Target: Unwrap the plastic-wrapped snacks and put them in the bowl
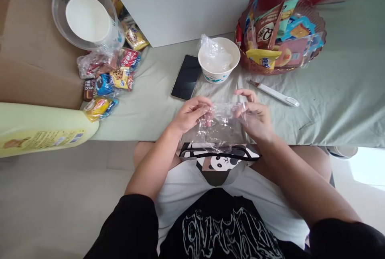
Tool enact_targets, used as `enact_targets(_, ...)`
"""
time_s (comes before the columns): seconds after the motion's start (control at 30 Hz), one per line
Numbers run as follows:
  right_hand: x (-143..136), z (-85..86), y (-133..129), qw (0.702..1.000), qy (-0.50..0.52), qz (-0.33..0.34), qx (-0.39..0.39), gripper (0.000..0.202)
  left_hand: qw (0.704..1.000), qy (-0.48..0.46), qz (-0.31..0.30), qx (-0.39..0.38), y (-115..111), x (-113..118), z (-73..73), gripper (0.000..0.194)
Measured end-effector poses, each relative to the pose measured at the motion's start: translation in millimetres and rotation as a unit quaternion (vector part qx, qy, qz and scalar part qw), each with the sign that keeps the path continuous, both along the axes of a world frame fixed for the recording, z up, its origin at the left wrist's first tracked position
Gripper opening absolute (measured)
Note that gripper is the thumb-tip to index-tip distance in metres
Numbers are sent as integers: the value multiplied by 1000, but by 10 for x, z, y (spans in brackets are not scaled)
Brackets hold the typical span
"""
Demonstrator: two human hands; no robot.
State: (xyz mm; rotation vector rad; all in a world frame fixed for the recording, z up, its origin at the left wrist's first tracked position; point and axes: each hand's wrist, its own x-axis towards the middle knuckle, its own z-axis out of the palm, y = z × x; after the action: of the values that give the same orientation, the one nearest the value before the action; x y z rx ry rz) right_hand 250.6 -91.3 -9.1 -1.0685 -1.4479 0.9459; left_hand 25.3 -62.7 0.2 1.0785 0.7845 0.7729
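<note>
A clear, crinkled plastic bag (221,124) is stretched between my two hands, just over the front edge of the cloth-covered table. Its left upper side is pinched by my left hand (195,113), thumb against fingers. At the opposite side, my right hand (255,116) grips the plastic, its index finger raised apart from the others. Beyond my hands stands a white paper bowl (219,76) with more clear plastic (215,54) bunched inside. A black phone (186,77) lies to the left of the bowl, and a white utility knife (276,93) to its right.
A pink clear basket (284,68) of packaged snacks stands at the back right. Snack packets (120,77) lie at left beside a plastic tub (61,30) with white paper bowls. A yellow bottle (45,130) is at far left; a white box (186,10) stands behind.
</note>
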Motion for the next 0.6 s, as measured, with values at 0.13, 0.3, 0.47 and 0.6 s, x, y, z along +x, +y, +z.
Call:
enact_targets(0.13,85,-13,29,993,57,15,-101,26,997,-6,24,69,52,-50,-1,32)
enact_targets(0.3,13,-31,23,976,105,11,-191,58,967,96,102,213,107,-122,-73,44)
enact_targets(0.47,-58,-83,24,972,24,50,-227,65,976,70,161,132,106,-82,-104,53)
enact_targets(0.6,-51,-92,48,976,99,10,-194,66,998,25,49,-33,66,-17,-77,59)
